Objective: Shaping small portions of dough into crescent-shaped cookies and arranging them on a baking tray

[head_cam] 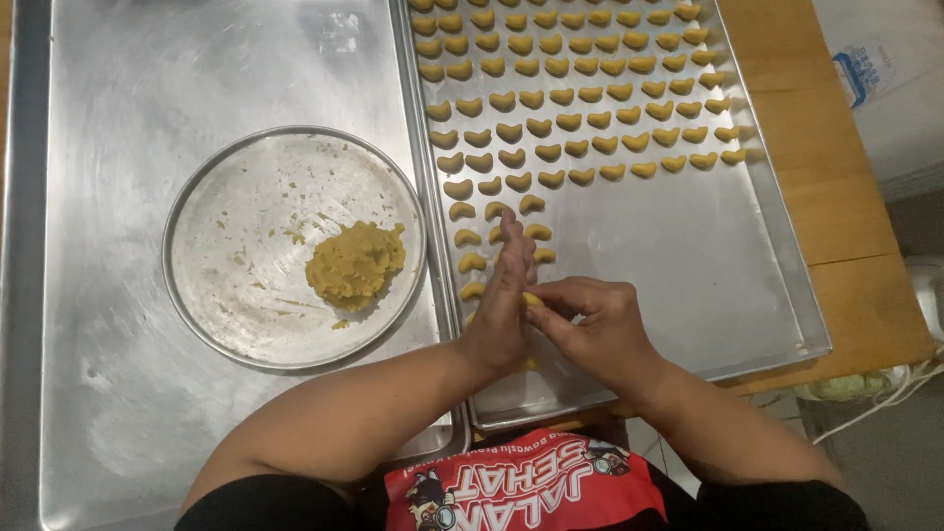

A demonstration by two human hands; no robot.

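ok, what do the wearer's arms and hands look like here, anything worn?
Both hands are bare: no gloves, and no rings or watch that I can make out on the left hand or the right hand. Forearms are uncovered up to short black sleeves at the bottom edge. A red garment with printed white lettering and cartoon figures shows between the arms.

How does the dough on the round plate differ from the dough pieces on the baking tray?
The dough lump is one rough, shapeless mound; the shaped pieces are many small curved crescents. The lump sits alone on the round plate, with crumbs around it; the pieces lie apart in neat rows on the baking tray. Both are the same yellow colour.
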